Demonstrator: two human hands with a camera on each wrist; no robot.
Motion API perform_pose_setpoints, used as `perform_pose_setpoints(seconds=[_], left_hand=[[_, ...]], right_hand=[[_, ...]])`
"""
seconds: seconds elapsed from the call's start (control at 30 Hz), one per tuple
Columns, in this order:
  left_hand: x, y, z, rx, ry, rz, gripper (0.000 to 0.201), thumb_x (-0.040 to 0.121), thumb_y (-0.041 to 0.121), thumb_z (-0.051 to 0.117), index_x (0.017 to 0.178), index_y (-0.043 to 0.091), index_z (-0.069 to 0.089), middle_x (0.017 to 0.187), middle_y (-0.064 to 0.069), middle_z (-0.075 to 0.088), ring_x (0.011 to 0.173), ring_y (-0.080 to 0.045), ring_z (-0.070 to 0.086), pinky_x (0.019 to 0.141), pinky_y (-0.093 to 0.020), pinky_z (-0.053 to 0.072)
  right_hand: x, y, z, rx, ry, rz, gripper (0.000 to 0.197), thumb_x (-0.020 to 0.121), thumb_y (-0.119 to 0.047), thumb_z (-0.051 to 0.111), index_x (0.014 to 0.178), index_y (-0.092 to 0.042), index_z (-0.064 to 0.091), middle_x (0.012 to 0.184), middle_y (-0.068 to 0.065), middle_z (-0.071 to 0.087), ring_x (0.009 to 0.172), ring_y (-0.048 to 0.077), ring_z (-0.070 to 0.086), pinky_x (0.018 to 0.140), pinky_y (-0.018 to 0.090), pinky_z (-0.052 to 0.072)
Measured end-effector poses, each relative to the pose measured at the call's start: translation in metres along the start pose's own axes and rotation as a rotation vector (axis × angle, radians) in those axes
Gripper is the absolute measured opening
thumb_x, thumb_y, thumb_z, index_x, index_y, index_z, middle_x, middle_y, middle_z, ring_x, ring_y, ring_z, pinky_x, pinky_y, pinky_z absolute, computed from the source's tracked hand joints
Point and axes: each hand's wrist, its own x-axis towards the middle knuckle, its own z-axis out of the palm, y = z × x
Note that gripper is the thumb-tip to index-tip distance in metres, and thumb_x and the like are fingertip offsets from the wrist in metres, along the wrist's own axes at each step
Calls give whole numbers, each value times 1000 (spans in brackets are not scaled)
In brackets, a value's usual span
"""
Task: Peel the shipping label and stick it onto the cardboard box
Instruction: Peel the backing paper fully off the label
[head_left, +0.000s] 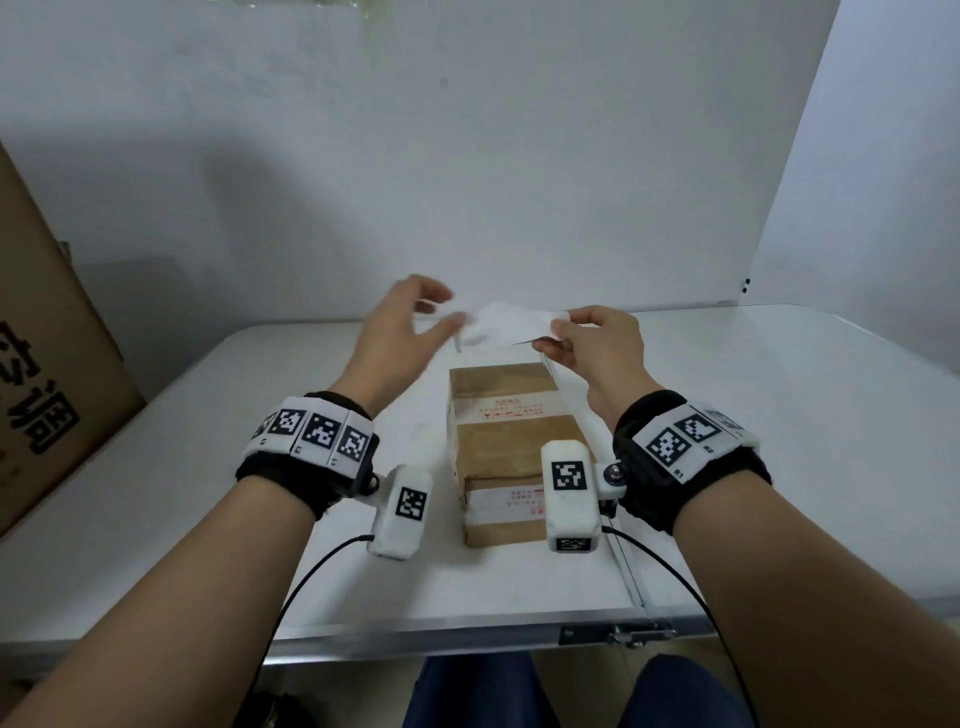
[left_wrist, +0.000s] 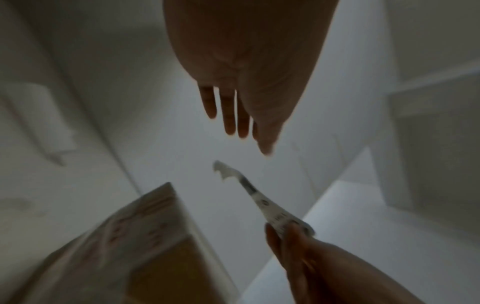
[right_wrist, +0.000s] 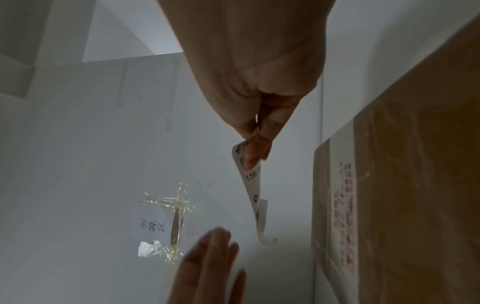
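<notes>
A brown taped cardboard box (head_left: 504, 447) lies lengthwise on the white table (head_left: 779, 415), between my forearms. Above its far end my right hand (head_left: 558, 325) pinches one end of the white shipping label (head_left: 511, 322) between thumb and fingers. In the right wrist view the label (right_wrist: 250, 181) hangs printed side out, and its free end curls with two layers parted. My left hand (head_left: 441, 312) hovers at the label's free end with fingers spread and holds nothing. The left wrist view shows its straight fingers (left_wrist: 233, 115) just short of the label (left_wrist: 262, 201), with the box (left_wrist: 130, 246) below.
A large printed carton (head_left: 47, 364) leans at the table's left edge. Crumpled clear tape and a handwritten note (right_wrist: 174, 216) stick to the tabletop beyond the box. A metal latch (head_left: 618, 634) sits on the front edge. White wall panels stand behind.
</notes>
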Motion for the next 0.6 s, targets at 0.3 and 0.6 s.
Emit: perform_pose_setpoints(seconds=[0.3, 0.6], left_hand=[[-3, 28, 25, 489, -137, 465, 36, 78, 31, 70, 109, 22, 54, 117, 3, 49, 107, -18, 48, 88, -28, 24], [-1, 28, 21, 214, 2, 215, 9, 93, 24, 57, 92, 15, 58, 90, 4, 65, 84, -16, 58, 74, -27, 46]], right_hand=[[-10, -10, -4, 124, -6, 14, 18, 89, 8, 58, 105, 0, 56, 74, 11, 59, 44, 16, 68, 65, 25, 62], [-15, -22, -11, 160, -161, 107, 32, 93, -31, 63, 109, -3, 60, 93, 16, 71, 61, 18, 70, 54, 20, 57]])
